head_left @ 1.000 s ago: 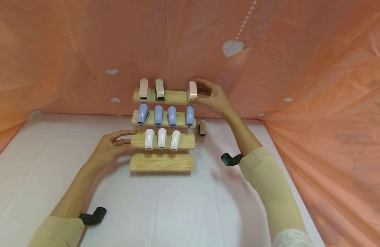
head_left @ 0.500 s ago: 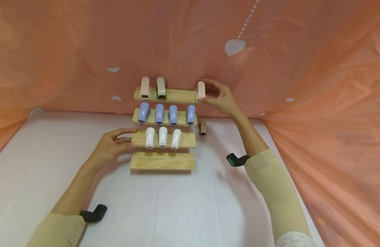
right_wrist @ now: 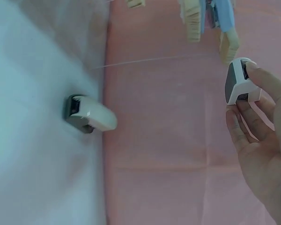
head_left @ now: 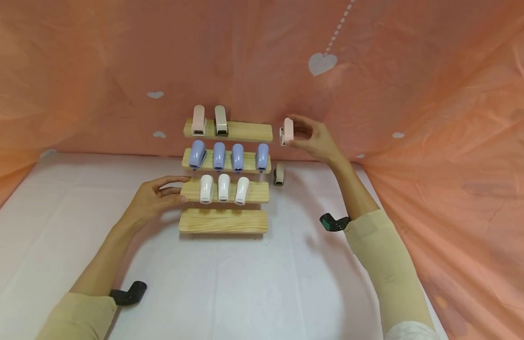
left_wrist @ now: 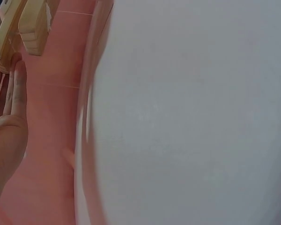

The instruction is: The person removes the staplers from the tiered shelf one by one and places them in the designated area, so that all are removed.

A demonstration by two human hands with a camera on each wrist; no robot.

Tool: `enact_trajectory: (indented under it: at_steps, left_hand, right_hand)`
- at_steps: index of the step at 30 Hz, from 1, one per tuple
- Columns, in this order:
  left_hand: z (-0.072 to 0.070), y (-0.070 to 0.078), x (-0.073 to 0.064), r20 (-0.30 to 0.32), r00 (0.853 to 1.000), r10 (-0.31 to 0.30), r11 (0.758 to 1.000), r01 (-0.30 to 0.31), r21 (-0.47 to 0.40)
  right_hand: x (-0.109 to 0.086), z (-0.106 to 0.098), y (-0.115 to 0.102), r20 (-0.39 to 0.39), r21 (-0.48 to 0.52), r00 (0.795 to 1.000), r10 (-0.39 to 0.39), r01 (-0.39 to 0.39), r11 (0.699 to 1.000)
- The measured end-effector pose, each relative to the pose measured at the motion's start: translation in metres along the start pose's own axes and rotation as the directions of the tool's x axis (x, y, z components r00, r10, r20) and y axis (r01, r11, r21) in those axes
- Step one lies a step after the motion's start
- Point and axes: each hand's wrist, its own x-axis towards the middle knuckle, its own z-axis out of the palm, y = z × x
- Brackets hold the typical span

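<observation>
In the head view my right hand (head_left: pixel 318 140) pinches a small pink-and-white stapler (head_left: pixel 289 131) in the air, just right of the top shelf. The right wrist view shows the thumb on one side of this stapler (right_wrist: pixel 242 83) and fingertips on the other, its dark base facing away from the palm. My left hand (head_left: pixel 154 198) grips the left end of the third shelf down on a tiered wooden rack (head_left: pixel 223 222), thumb in front and index finger behind. In the left wrist view, the left hand's fingers (left_wrist: pixel 18 89) reach up to the shelf's end.
On the top shelf (head_left: pixel 249 131) stand a pink stapler (head_left: pixel 198 119) and a beige one (head_left: pixel 220 120). Several blue staplers (head_left: pixel 238 157) and three white ones (head_left: pixel 223 189) fill lower shelves. A brown-beige stapler (head_left: pixel 279 174) stands on the white table right of the rack, before a pink curtain.
My right hand has carried the pink stapler rightward, from the top shelf's right end to past it. The left hand has stayed at the rack.
</observation>
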Motion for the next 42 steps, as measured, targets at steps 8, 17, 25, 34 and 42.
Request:
enact_trajectory:
  at_steps: [8, 17, 25, 34, 42]
  left_hand:
    - [0.001, 0.001, 0.002, 0.006, 1.0, -0.007, 1.0, 0.007, -0.001]
    - [-0.002, 0.004, 0.0, 0.018, 1.0, 0.007, 1.0, -0.007, -0.005]
    - [-0.003, 0.0, 0.0, 0.04, 0.998, 0.047, 0.998, -0.045, -0.041]
    - [0.0, 0.0, 0.002, 0.03, 0.999, 0.023, 0.999, -0.022, -0.027]
    - [-0.001, -0.001, 0.003, 0.035, 0.999, 0.027, 0.999, -0.026, -0.039]
  right_hand:
    - [-0.012, -0.007, 0.017, -0.003, -0.014, 0.996, 0.085, -0.085, 0.996]
    - [-0.022, -0.002, 0.037, 0.006, -0.025, 0.995, 0.103, -0.103, 0.994]
    - [-0.033, 0.002, 0.058, 0.037, -0.038, 0.99, 0.135, -0.133, 0.99]
    - [-0.045, 0.011, 0.07, 0.025, -0.091, 0.989, 0.143, -0.14, 0.986]
    - [-0.054, 0.02, 0.068, 0.03, -0.032, 0.988, 0.153, -0.152, 0.988]
